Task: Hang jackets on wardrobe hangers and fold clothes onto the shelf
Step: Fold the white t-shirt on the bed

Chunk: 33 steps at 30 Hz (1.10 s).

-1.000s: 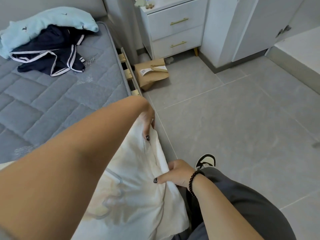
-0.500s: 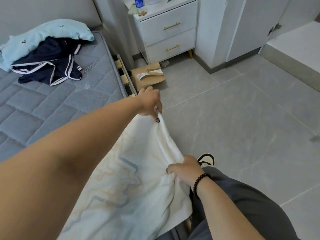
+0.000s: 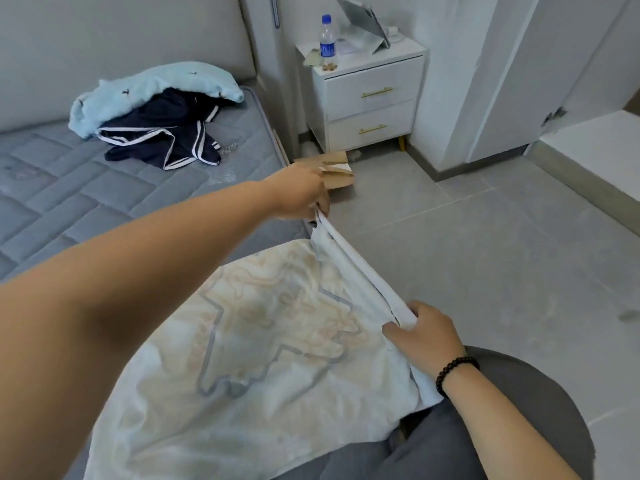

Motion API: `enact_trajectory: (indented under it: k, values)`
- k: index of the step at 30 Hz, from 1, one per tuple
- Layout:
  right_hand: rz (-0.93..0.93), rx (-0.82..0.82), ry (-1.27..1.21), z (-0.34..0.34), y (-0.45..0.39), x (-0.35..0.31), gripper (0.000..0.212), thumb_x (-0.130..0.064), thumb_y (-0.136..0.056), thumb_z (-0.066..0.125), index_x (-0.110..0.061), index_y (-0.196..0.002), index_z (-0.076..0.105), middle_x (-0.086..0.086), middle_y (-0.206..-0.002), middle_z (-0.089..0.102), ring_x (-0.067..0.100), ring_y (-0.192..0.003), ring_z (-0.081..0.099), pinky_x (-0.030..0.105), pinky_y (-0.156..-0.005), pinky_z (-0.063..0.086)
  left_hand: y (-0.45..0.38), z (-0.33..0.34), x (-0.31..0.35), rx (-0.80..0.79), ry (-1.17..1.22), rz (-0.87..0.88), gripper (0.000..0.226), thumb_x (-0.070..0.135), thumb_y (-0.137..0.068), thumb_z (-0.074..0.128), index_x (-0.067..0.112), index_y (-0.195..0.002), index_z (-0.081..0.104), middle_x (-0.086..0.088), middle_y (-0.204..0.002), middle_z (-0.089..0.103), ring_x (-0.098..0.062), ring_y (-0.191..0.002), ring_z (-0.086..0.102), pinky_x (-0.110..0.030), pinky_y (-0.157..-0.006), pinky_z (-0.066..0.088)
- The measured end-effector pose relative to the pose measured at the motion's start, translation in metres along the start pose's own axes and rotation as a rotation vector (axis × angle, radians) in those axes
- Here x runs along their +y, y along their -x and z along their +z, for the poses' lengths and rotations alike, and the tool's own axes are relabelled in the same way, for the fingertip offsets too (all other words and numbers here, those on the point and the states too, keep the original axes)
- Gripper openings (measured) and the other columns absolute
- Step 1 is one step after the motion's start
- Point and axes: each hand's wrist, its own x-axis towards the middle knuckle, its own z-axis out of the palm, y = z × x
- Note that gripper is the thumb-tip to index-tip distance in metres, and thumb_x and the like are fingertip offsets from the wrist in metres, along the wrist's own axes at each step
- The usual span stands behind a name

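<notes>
While left hand outstretched; both pinch garment edge

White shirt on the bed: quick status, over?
Left hand and right hand each have a grip on one edge of the white shirt, pulled taut. Shirt spread on the mattress. Nothing in the way.

Clothes pile lies on the bed at its head; nightstand stands right of bed; bottle on nightstand.
</notes>
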Motion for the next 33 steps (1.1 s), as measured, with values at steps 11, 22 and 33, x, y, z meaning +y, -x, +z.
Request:
enact_trajectory:
  k: [11, 22, 33]
  values:
    - [-0.380, -0.411, 0.191, 0.137, 0.081, -0.141, 0.042, -0.029, -0.083, 0.058, -0.026, -0.118, 0.035, -0.007, -0.095, 0.053, 0.017, -0.079, 0.058, 0.030, -0.065, 0.050, 0.209, 0.051, -0.091, 0.277, 0.342, -0.381, 0.020, 0.001, -0.072, 0.077, 0.019, -0.080, 0.078, 0.000, -0.096, 0.073, -0.019, -0.076, 0.062, -0.032, -0.075, 0.050]
    - [-0.466, -0.869, 0.365, 0.275, 0.119, -0.138, 0.089, -0.029, -0.083, 0.057, -0.030, -0.149, -0.002, 0.003, -0.123, 0.055, 0.023, -0.111, 0.054, 0.031, -0.091, 0.045, 0.321, 0.194, -0.036, 0.452, 1.200, -1.374, 0.024, 0.019, -0.091, 0.056, 0.013, -0.113, 0.063, -0.002, -0.098, 0.065, -0.020, -0.083, 0.061, -0.034, -0.074, 0.049]
    - [-0.471, -0.637, 0.042, 0.202, 0.107, -0.074, 0.032, -0.015, -0.081, 0.067, -0.038, -0.102, 0.056, -0.015, -0.104, 0.058, 0.000, -0.098, 0.054, 0.007, -0.079, 0.041, 0.347, 0.191, 0.077, 0.461, 1.488, -1.450, 0.019, 0.038, -0.091, 0.063, 0.019, -0.091, 0.065, 0.003, -0.083, 0.073, -0.018, -0.079, 0.068, -0.031, -0.068, 0.051]
